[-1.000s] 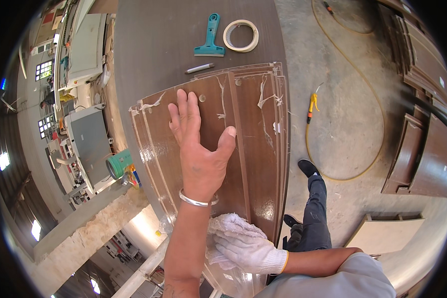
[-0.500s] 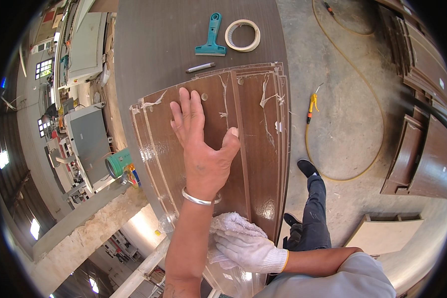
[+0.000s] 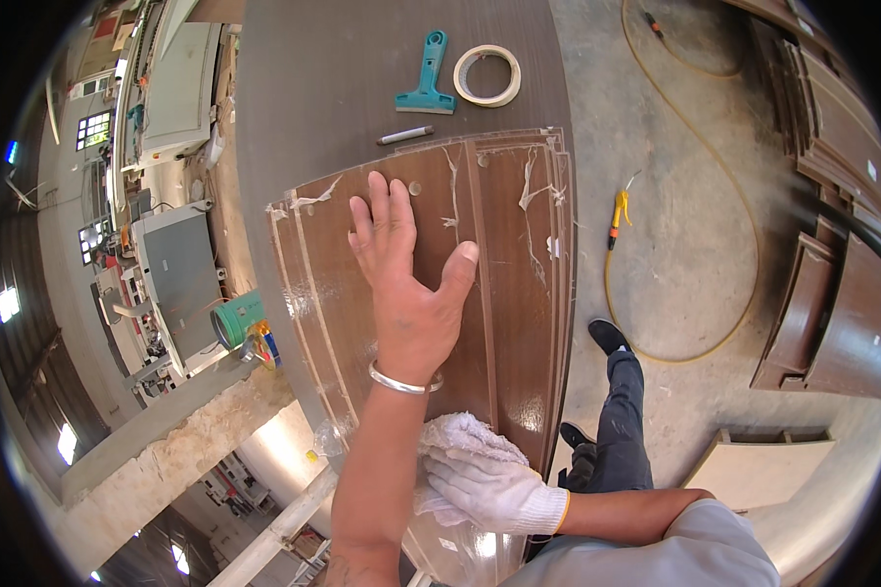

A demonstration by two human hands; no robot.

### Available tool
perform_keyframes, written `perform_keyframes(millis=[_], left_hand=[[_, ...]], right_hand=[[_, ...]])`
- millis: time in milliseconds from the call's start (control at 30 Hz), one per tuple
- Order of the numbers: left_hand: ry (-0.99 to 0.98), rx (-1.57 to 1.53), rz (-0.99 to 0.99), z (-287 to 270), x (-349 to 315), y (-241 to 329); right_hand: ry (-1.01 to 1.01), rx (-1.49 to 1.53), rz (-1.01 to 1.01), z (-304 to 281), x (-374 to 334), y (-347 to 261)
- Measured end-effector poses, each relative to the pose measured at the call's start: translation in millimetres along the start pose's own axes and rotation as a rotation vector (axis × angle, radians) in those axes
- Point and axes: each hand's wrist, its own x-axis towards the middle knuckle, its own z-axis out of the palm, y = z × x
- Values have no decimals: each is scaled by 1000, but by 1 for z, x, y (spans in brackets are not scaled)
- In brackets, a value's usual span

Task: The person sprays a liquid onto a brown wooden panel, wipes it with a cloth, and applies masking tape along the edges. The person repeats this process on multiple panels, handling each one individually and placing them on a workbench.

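Note:
A stack of brown wood-grain panels lies on the dark table, with clear film or tape strips peeling along its edges. Bare, with a silver bangle at the wrist, my left hand rests on the top panel, fingers stretched forward and thumb apart. On my right hand is a white knitted glove. It presses a bunched white cloth onto the near part of the panel; its fingertips are partly sunk in the cloth. Crumpled clear film shows beside my left forearm.
Beyond the stack on the table lie a teal scraper, a tape roll and a grey pen. To the right, a yellow air gun and hose are on the floor. More brown panels stand at far right.
The view has shifted slightly, so the table and panels sit a little further right. Both hands keep nearly the same places on the panel and cloth.

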Motion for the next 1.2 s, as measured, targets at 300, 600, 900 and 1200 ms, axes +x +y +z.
perform_keyframes(millis=[300, 600, 900, 1200], left_hand=[[1, -7, -1, 0, 1, -1], [104, 17, 59, 8, 1, -10], [334, -31, 217, 21, 13, -7], [325, 177, 479, 13, 67, 0]], right_hand=[[-22, -22, 3, 3, -1, -3], [-7, -13, -2, 0, 1, -6], [74, -21, 8, 8, 2, -7], [77, -10, -29, 8, 1, -9]])
